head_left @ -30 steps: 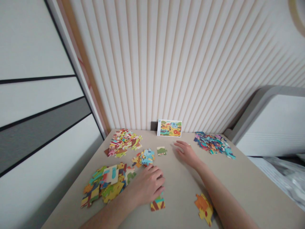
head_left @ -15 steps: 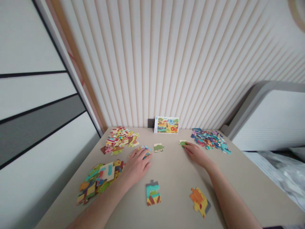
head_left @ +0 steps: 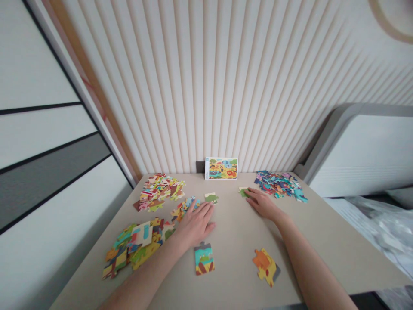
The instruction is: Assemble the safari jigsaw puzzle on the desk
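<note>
My left hand (head_left: 196, 221) lies palm down with its fingers stretched out, the fingertips at the near edge of a green and cream puzzle piece (head_left: 211, 197). On the right, my right hand (head_left: 263, 204) has its fingers over the right edge of another green and cream puzzle piece (head_left: 243, 192), hiding part of it; thumb and fingers close on that edge. A small group of blue and yellow pieces (head_left: 180, 211) lies just left of my left hand, partly covered by it. Nearer me are a crocodile piece (head_left: 204, 259) and an orange and yellow piece (head_left: 266, 266).
A picture card (head_left: 221, 168) with animals leans on the ribbed wall. Pink and brown pieces (head_left: 159, 191) are heaped at the back left, blue and purple pieces (head_left: 280, 185) at the back right. A mixed pile (head_left: 138, 243) sits at the left, beside my left forearm.
My left hand has moved right, off the blue and yellow pieces and over to the green and cream piece. My right hand stays at its piece. The view has shifted slightly.
</note>
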Available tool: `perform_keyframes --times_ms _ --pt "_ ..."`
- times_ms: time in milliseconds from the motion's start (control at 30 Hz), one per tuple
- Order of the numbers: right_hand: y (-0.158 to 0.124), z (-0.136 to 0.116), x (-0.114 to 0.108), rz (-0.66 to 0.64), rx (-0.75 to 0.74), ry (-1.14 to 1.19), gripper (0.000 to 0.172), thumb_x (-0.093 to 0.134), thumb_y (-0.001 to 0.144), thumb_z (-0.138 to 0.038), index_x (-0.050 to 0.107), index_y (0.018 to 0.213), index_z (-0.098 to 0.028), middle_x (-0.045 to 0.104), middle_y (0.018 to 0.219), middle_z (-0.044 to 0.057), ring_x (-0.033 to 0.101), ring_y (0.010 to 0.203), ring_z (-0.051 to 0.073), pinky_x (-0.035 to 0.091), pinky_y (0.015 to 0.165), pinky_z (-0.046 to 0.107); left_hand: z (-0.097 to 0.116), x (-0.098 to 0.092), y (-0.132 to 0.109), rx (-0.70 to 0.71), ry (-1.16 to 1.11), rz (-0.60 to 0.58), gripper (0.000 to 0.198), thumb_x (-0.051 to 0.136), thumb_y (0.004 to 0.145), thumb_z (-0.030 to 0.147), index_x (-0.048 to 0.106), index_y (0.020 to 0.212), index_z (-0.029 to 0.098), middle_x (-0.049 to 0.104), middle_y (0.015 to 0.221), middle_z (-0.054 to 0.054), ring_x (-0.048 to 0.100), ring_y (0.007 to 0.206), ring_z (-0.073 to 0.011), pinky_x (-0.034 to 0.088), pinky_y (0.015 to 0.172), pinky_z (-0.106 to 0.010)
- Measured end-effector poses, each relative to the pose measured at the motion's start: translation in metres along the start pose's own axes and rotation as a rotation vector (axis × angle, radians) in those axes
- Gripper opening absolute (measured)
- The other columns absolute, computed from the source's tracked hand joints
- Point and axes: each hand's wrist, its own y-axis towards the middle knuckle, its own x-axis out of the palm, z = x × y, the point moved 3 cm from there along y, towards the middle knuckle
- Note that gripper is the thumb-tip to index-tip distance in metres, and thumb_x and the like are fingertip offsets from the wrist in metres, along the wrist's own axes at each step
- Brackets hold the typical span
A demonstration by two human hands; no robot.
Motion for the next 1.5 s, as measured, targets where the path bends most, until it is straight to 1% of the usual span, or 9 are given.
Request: perform_keyframes --times_ms 267,467,567,667,767,833,933,1033,1500 --pt "-0.003 -0.018 -0.003 -0.071 -0.020 -0.098 0.036 0.054 0.096 -0.027 0.069 0.129 -0.027 0.059 0.143 0.010 0.057 0.131 0.026 0.041 0.113 0.042 -0.012 -0.003 -0.004 -0.045 -0.018 -0.012 0.049 0.046 0.101 0.040 0.045 0.146 0.020 0.057 0.143 -0.010 0.050 0.133 -0.0250 0.022 0.121 -0.052" --pt "-0.012 -0.039 -0.021 0.021 0.039 -0.018 0.043 0.057 0.095 -0.033 0.060 0.138 -0.028 0.052 0.150 0.009 0.052 0.135 0.026 0.040 0.114 0.046 -0.010 -0.012 -0.003 -0.007 0.036 0.058 0.046 0.046 0.101 0.040 0.048 0.144 0.021 0.052 0.148 -0.010 0.045 0.139 -0.0250 0.025 0.120 -0.050" --pt "-0.042 -0.067 -0.041 0.026 0.011 0.144 0.054 0.053 0.097 -0.039 0.048 0.149 -0.028 0.052 0.151 0.007 0.050 0.138 0.026 0.038 0.117 0.046 0.006 -0.032 -0.007 0.024 0.066 0.070 0.032 0.049 0.100 0.031 0.060 0.128 0.020 0.059 0.138 -0.011 0.051 0.130 -0.0257 0.032 0.116 -0.049" --pt "-0.093 -0.093 -0.052 -0.140 0.009 0.294 0.055 0.053 0.097 -0.047 0.045 0.151 -0.036 0.047 0.154 0.002 0.046 0.141 0.026 0.037 0.118 0.046 0.035 -0.049 -0.027 0.050 0.029 -0.009 0.015 0.052 0.098 0.026 0.066 0.102 0.021 0.067 0.109 -0.009 0.061 0.108 -0.0247 0.042 0.103 -0.047" --pt "-0.146 -0.105 -0.050 -0.316 -0.023 0.326 0.050 0.055 0.096 -0.052 0.051 0.145 -0.044 0.042 0.157 -0.003 0.036 0.147 0.026 0.033 0.121 0.047 0.062 -0.052 -0.064 0.015 -0.056 -0.052 0.014 0.059 0.095 0.027 0.067 0.105 0.024 0.067 0.111 -0.007 0.061 0.108 -0.0255 0.046 0.098 -0.045" --pt "-0.170 -0.103 -0.042 -0.347 -0.040 0.280 0.050 0.057 0.094 -0.052 0.052 0.143 -0.046 0.039 0.158 -0.004 0.030 0.150 0.028 0.025 0.123 0.053 0.074 -0.047 -0.089 -0.024 -0.091 -0.060 0.025 0.061 0.092 0.025 0.066 0.116 0.026 0.067 0.120 -0.006 0.061 0.112 -0.0256 0.048 0.099 -0.043" --pt "-0.185 -0.090 -0.028 -0.239 0.031 0.191 0.051 0.052 0.097 -0.051 0.047 0.147 -0.044 0.037 0.159 -0.002 0.030 0.149 0.028 0.023 0.124 0.055 0.082 -0.035 -0.115 -0.030 -0.094 -0.012 0.047 0.061 0.091 0.024 0.056 0.137 0.026 0.061 0.138 -0.007 0.057 0.125 -0.0266 0.049 0.105 -0.043" --pt "-0.183 -0.081 -0.018 -0.104 0.091 0.119 0.051 0.047 0.099 -0.050 0.048 0.148 -0.038 0.039 0.158 0.001 0.033 0.148 0.028 0.025 0.124 0.055 0.082 -0.027 -0.120 -0.066 -0.137 0.031 0.050 0.056 0.095 0.025 0.050 0.144 0.028 0.055 0.147 -0.006 0.052 0.133 -0.0250 0.049 0.109 -0.043" --pt "-0.186 -0.074 -0.005 0.052 0.045 0.019 0.048 0.054 0.095 -0.052 0.062 0.138 -0.032 0.055 0.148 0.005 0.046 0.141 0.031 0.034 0.118 0.057 0.094 -0.036 -0.111 -0.140 -0.257 0.065 0.045 0.049 0.098 0.020 0.051 0.142 0.029 0.054 0.147 -0.003 0.049 0.136 -0.0201 0.042 0.117 -0.043"
